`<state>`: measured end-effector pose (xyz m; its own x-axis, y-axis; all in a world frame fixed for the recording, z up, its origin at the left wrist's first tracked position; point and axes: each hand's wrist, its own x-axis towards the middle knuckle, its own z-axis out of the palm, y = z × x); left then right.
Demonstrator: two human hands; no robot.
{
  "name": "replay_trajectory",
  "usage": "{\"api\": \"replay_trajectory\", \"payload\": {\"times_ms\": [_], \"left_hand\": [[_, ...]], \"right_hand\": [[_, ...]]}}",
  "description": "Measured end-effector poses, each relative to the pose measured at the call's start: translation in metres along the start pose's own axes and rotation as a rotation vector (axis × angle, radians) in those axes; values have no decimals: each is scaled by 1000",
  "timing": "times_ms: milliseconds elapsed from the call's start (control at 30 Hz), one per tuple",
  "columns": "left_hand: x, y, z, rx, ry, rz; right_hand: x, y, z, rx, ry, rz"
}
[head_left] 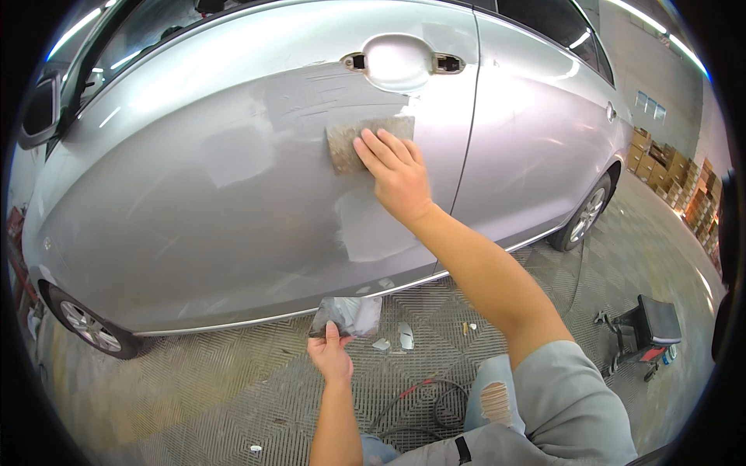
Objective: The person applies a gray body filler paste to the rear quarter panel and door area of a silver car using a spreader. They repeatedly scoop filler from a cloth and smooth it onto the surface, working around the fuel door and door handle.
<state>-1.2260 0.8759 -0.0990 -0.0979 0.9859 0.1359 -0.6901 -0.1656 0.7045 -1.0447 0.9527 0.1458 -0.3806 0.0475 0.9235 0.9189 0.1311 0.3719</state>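
A silver car door (194,202) fills the middle of the view, with pale grey filler patches on it. My right hand (400,175) presses a wide, stained metal putty spreader (342,147) against the door below the handle recess (399,62). Fresh grey filler (311,101) with streaks lies just above and left of the spreader. Lower down, a square filler patch (373,229) shows under my right wrist. My left hand (330,353) grips a flat plate (365,316) by its lower left corner, thumb on top; light grey filler is smeared on it.
Below the door lies grated flooring (233,388) with scraps of pale filler (406,335). A cable (435,400) coils near my knee. At right stands a low wheeled stool (657,322). Stacked cardboard boxes (668,167) line the far wall. The side mirror (40,113) juts out at left.
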Motion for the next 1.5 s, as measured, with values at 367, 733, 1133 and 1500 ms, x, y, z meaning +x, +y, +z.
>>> {"api": "replay_trajectory", "payload": {"times_ms": [367, 733, 1133, 1500], "left_hand": [[7, 5, 1, -128, 24, -95], [-2, 25, 12, -217, -89, -105], [-6, 34, 15, -169, -142, -42], [15, 28, -11, -169, -370, -5]], "right_hand": [[-6, -11, 3, 40, -61, -34], [-90, -29, -102, 1368, -340, 1399], [-94, -41, -129, 978, -987, 417], [-133, -16, -152, 1504, -986, 1741]]}}
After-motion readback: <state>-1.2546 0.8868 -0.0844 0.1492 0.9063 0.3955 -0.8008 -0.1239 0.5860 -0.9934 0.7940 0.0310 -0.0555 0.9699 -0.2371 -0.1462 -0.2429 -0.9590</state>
